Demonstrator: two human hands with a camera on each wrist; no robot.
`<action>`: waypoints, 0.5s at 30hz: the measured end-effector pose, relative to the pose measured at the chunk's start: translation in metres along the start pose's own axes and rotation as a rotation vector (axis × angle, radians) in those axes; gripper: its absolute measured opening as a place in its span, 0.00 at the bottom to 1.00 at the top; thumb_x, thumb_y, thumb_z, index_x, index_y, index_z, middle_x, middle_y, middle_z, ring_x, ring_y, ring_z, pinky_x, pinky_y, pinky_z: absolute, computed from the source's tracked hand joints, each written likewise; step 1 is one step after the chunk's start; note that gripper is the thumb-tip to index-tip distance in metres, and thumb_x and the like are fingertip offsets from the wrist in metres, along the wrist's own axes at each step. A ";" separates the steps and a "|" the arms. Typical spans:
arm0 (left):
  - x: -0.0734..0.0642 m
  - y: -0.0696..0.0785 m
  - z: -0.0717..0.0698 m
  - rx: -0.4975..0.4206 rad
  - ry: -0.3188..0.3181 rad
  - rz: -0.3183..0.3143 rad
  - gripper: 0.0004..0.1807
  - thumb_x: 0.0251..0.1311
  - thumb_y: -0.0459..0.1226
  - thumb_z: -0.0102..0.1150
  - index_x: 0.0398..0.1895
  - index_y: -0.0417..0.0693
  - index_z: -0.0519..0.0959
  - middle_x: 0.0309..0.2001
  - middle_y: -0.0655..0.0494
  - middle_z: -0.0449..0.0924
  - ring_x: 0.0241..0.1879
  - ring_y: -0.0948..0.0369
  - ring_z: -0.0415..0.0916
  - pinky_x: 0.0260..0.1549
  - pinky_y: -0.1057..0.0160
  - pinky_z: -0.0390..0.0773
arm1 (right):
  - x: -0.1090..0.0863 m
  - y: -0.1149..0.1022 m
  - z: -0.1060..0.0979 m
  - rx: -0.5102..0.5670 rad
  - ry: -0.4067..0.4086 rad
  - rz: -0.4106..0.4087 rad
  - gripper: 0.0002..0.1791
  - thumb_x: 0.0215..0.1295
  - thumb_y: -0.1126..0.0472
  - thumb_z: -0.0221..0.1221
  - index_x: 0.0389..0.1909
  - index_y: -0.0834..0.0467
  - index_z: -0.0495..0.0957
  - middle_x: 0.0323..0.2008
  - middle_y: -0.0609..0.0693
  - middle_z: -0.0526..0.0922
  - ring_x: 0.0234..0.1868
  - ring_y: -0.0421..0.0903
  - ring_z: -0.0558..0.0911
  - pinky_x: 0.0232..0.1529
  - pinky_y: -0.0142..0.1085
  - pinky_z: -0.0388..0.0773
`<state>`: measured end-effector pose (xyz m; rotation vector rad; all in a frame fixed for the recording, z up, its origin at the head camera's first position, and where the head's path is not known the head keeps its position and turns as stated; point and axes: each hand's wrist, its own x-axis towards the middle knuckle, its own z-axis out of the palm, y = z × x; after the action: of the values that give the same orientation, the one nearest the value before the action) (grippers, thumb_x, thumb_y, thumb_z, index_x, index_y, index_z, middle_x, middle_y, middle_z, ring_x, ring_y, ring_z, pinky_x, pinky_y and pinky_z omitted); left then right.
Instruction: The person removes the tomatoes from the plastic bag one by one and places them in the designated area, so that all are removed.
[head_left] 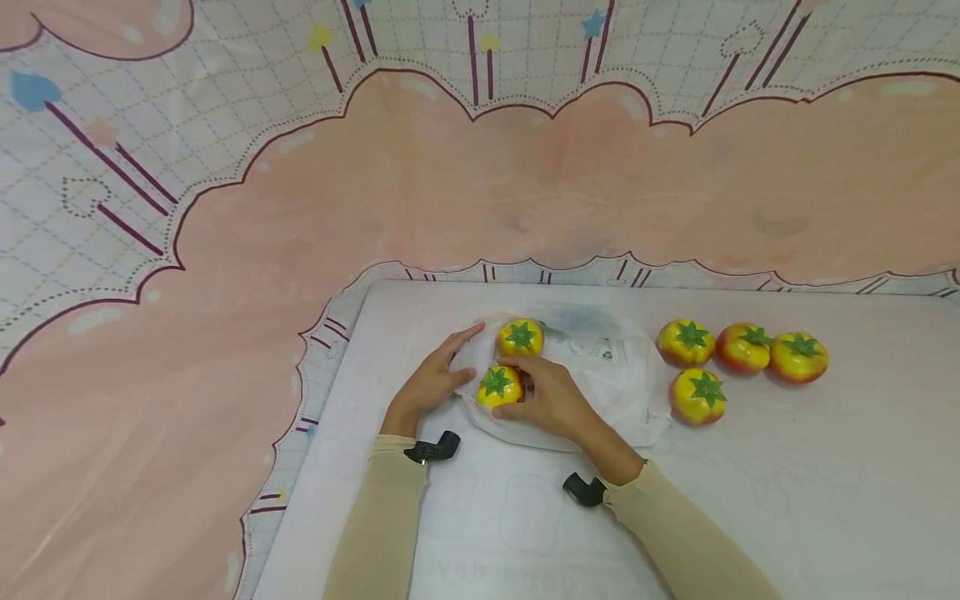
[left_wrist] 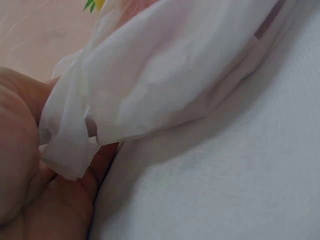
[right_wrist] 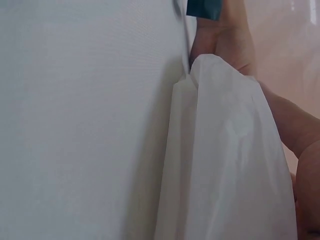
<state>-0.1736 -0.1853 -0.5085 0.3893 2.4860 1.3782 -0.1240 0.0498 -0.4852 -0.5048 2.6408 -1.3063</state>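
A thin white plastic bag (head_left: 615,400) lies spread on the table between both hands. At its left edge my left hand (head_left: 431,383) grips the plastic, thumb and index finger spread apart. In the left wrist view, gathered plastic (left_wrist: 70,135) lies between that thumb and the lower fingers. My right hand (head_left: 551,396) holds a yellow-red toy tomato (head_left: 498,386) with a green star-shaped top, thumb below it and fingers above, close to the left fingertips. Just beyond it, a second toy tomato (head_left: 521,337) sits at the bag's upper left. White plastic (right_wrist: 230,150) hides part of the right wrist view.
Right of the bag stand several more toy tomatoes, one at the front (head_left: 697,397) and one at the far right (head_left: 799,357). The white table (head_left: 825,500) ends at a back edge, against a pink patterned cloth (head_left: 525,183). Each wrist wears a black camera mount (head_left: 433,447).
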 end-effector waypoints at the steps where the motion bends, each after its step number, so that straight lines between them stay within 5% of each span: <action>1: 0.000 0.000 0.000 0.000 -0.001 -0.002 0.42 0.66 0.31 0.60 0.75 0.83 0.61 0.81 0.66 0.54 0.82 0.54 0.47 0.79 0.39 0.48 | -0.001 0.000 -0.001 0.006 0.000 0.003 0.40 0.51 0.51 0.78 0.66 0.53 0.76 0.59 0.49 0.83 0.50 0.46 0.81 0.56 0.41 0.83; 15: 0.002 0.002 -0.003 -0.021 -0.014 -0.023 0.43 0.66 0.30 0.59 0.76 0.82 0.62 0.81 0.65 0.53 0.82 0.54 0.45 0.80 0.42 0.46 | -0.009 0.001 -0.021 0.056 0.026 0.014 0.40 0.51 0.49 0.78 0.67 0.50 0.76 0.62 0.51 0.81 0.53 0.50 0.83 0.57 0.45 0.84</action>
<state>-0.1759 -0.1856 -0.5053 0.3634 2.4552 1.3861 -0.1216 0.0689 -0.4733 -0.4635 2.6151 -1.3869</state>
